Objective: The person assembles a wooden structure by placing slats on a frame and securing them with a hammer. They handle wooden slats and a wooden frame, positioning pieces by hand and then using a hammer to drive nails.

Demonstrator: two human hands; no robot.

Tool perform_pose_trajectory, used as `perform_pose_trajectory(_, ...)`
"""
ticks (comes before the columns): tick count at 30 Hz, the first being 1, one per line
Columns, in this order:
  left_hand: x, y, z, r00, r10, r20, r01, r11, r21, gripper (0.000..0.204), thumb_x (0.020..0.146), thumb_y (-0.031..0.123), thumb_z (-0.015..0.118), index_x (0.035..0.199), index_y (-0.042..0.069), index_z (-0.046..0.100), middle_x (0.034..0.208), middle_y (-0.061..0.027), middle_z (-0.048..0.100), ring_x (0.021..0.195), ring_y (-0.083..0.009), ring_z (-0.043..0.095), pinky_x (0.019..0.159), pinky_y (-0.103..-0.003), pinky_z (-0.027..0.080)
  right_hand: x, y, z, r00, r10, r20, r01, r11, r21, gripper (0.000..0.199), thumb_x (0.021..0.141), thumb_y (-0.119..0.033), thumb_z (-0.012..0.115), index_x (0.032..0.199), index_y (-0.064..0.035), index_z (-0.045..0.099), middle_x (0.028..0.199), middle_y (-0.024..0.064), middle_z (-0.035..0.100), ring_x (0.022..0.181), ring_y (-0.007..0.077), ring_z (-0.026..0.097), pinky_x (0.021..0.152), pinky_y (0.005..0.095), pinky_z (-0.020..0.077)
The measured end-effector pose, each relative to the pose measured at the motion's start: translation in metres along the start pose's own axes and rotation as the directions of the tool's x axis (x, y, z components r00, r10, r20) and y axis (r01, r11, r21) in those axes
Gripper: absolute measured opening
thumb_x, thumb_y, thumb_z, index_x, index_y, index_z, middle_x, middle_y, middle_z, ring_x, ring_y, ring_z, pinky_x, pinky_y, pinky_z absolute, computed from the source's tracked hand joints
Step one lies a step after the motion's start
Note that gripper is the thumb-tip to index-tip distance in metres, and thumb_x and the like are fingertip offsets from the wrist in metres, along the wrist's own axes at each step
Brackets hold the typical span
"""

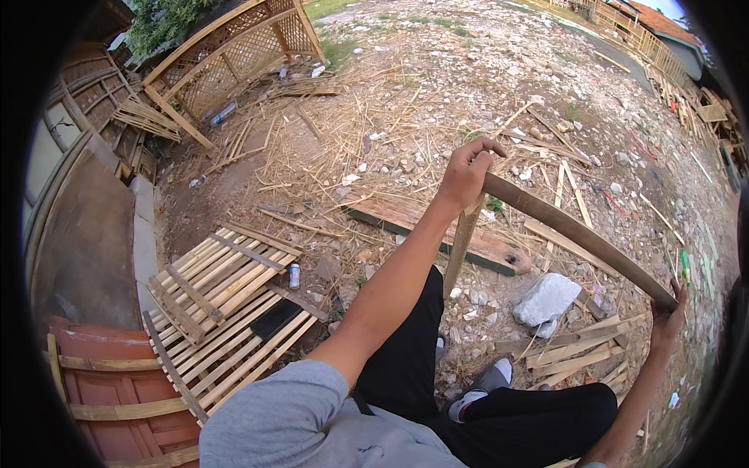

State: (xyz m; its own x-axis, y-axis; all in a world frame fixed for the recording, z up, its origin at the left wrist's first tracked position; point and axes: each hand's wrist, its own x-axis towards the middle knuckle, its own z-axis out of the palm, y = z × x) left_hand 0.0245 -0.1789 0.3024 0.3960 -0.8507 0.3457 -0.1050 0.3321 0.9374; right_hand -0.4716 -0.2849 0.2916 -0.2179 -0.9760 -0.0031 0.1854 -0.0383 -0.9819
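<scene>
My left hand (470,170) is closed at the near-left end of a long brown bamboo strip (573,226), with its fingers bent over the top. Directly under this hand a tan upright stick (460,246) runs down beside my knee; whether the hand grips it too is hidden. At the strip's other end, my right hand (668,321) holds it from below and outside, its fingers partly covered. The strip slopes down from left to right, raised above the ground. Below it lie a thick weathered plank (425,226) and a pale grey stone block (548,299).
To the left, a slatted bamboo panel (226,312) lies near a reddish door panel (117,390). A lattice panel (234,66) leans farther back. Loose wood slats (573,355) lie beside my shoe (476,394). Rubble and straw cover the ground beyond. A can (294,276) stands by the slats.
</scene>
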Motion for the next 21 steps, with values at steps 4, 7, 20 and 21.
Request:
perform_pose_trajectory(4, -0.001, 0.003, 0.005, 0.996, 0.009, -0.092, -0.014, 0.999, -0.048, 0.024, 0.084, 0.008, 0.044, 0.093, 0.005, 0.066, 0.061, 0.0082, 0.038, 0.056, -0.0025, 0.033, 0.051, -0.022, 0.026, -0.001, 0.000, -0.005, 0.994, 0.103, 0.046, -0.096, 0.985, -0.140, 0.053, 0.093, -0.054, 0.050, 0.125, -0.0114, 0.056, 0.083, 0.0013, 0.053, 0.065, 0.0098, 0.051, 0.064, 0.0247, 0.0462)
perform_pose_trajectory(7, -0.032, 0.090, 0.018, 0.989, -0.022, -0.148, 0.038, 0.993, 0.109, 0.026, 0.082, 0.010, 0.043, 0.095, 0.006, 0.066, 0.068, 0.0052, 0.042, 0.061, -0.0047, 0.039, 0.057, -0.021, 0.032, -0.028, -0.023, 0.031, 0.993, 0.120, 0.004, -0.116, 0.971, -0.210, 0.050, 0.093, -0.051, 0.050, 0.120, -0.0094, 0.058, 0.077, 0.0008, 0.049, 0.060, 0.0098, 0.050, 0.061, 0.0268, 0.0477)
perform_pose_trajectory(20, 0.008, -0.007, -0.006, 0.977, -0.011, -0.214, 0.009, 1.000, -0.010, 0.027, 0.083, 0.014, 0.044, 0.099, 0.002, 0.061, 0.084, -0.0008, 0.044, 0.078, -0.0110, 0.042, 0.075, -0.026, 0.037, -0.015, -0.016, 0.022, 0.982, 0.149, 0.116, -0.124, 0.973, -0.197, 0.052, 0.092, -0.049, 0.053, 0.120, -0.0054, 0.054, 0.078, 0.0013, 0.044, 0.054, 0.0104, 0.052, 0.061, 0.0296, 0.0545)
perform_pose_trajectory(21, 0.012, -0.006, -0.010, 0.986, -0.010, -0.167, 0.011, 1.000, 0.007, 0.027, 0.083, 0.015, 0.044, 0.100, 0.001, 0.061, 0.084, -0.0009, 0.044, 0.078, -0.0109, 0.042, 0.075, -0.026, 0.037, -0.015, -0.015, 0.020, 0.981, 0.159, 0.115, -0.140, 0.977, -0.160, 0.050, 0.093, -0.046, 0.053, 0.121, -0.0049, 0.053, 0.078, 0.0017, 0.045, 0.055, 0.0108, 0.053, 0.063, 0.0301, 0.0557)
